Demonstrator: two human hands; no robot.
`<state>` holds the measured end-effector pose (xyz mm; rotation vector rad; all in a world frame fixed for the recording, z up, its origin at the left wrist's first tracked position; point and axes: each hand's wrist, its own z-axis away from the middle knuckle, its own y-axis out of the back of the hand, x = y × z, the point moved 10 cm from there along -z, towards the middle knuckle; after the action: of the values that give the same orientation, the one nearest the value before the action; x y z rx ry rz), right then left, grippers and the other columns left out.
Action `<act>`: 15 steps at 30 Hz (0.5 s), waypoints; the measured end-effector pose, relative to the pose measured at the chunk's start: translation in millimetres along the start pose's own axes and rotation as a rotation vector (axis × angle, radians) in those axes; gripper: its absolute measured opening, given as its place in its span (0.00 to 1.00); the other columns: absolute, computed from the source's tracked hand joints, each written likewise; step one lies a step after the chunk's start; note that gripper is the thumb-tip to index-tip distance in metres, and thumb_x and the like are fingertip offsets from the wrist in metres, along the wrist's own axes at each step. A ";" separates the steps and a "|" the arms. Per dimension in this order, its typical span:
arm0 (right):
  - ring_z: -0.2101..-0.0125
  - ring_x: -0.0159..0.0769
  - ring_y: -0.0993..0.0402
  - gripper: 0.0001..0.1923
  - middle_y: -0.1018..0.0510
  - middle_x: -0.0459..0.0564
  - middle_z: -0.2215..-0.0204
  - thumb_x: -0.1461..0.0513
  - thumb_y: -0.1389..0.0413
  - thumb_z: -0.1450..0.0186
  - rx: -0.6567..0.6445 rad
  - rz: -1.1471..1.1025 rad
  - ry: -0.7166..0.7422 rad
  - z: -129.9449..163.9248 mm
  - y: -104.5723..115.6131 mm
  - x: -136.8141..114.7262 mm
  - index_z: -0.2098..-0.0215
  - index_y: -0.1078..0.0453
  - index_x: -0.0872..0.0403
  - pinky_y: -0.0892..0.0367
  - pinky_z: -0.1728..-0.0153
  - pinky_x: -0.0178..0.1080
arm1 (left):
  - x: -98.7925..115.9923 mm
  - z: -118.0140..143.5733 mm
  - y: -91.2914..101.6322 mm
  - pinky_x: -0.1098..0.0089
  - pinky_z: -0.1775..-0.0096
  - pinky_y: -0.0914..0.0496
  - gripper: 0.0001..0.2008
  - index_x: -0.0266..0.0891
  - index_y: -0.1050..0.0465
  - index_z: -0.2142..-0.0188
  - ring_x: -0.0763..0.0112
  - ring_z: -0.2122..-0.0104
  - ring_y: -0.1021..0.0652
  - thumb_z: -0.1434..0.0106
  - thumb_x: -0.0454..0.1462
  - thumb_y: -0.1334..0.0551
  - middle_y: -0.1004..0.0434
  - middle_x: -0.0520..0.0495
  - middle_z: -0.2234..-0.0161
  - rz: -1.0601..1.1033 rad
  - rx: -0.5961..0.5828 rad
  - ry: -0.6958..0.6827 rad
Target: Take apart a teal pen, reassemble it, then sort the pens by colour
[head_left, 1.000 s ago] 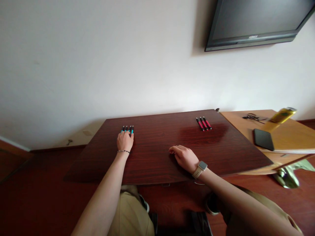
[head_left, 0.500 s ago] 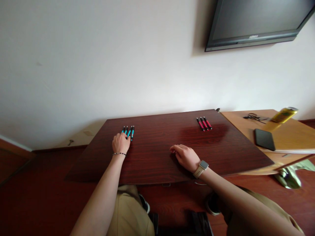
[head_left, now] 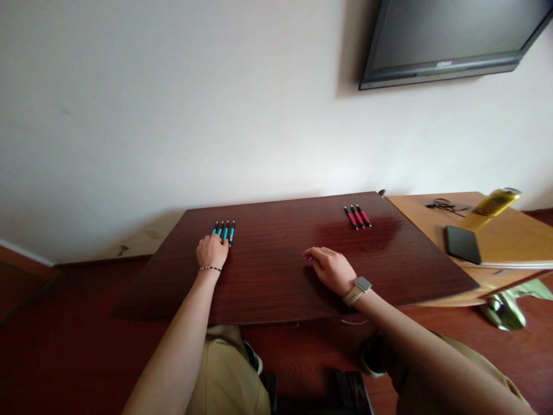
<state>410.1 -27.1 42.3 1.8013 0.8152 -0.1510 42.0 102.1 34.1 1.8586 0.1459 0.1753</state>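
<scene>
Your right hand (head_left: 332,268) lies palm down on the dark tabletop (head_left: 276,276), fingers loosely spread, gripping nothing. Your left hand (head_left: 211,251) rests farther out, fingers extended, its fingertips touching the near ends of the blue pens (head_left: 224,230), which lie side by side near the tabletop's far edge. The red pens (head_left: 357,217) lie well apart to the right, untouched.

Pens by left hand (head_left: 211,251): blue pens (head_left: 224,230), turquoise barrels, black tips.
Red pens (head_left: 357,216): red-pink barrels, black ends.
Table (head_left: 276,276): dark reddish-brown, wood grain.
Side desk (head_left: 510,236): light tan wood.
Phone (head_left: 462,244): black.
Bottle (head_left: 496,202): yellow.
Watch (head_left: 358,289): beige strap, grey face.
Bracelet (head_left: 209,268): black-and-white beads.
Wall (head_left: 173,104): white.
Screen (head_left: 449,40): dark grey.
</scene>
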 end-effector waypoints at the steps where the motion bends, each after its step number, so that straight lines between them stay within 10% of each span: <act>1: 0.58 0.39 0.22 0.14 0.17 0.49 0.58 0.68 0.49 0.29 0.021 0.019 -0.008 -2.0 5.7 4.8 0.52 0.25 0.49 0.32 0.54 0.38 | -0.3 -0.1 -0.1 0.58 0.54 0.28 0.16 0.37 0.21 0.62 0.50 0.55 0.22 0.31 0.46 0.42 0.20 0.33 0.57 0.004 0.001 0.000; 10: 0.62 0.49 0.19 0.33 0.15 0.55 0.62 0.54 0.46 0.30 0.204 0.171 -0.573 -9.5 72.8 139.2 0.31 0.41 0.58 0.32 0.59 0.44 | 12.9 9.0 19.3 0.58 0.56 0.30 0.14 0.38 0.22 0.60 0.50 0.56 0.23 0.29 0.44 0.43 0.21 0.35 0.57 0.067 0.096 -0.057; 15: 0.56 0.53 0.19 0.27 0.16 0.60 0.58 0.50 0.43 0.33 0.126 0.250 -0.793 -1.4 78.1 213.7 0.42 0.31 0.56 0.30 0.57 0.45 | 40.7 24.8 32.0 0.59 0.55 0.30 0.12 0.40 0.24 0.61 0.53 0.56 0.23 0.28 0.42 0.44 0.21 0.38 0.59 0.125 0.143 -0.172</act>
<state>617.4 58.2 3.2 1.7309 0.0171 -0.7100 87.1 77.3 59.6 2.0172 -0.0785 0.0919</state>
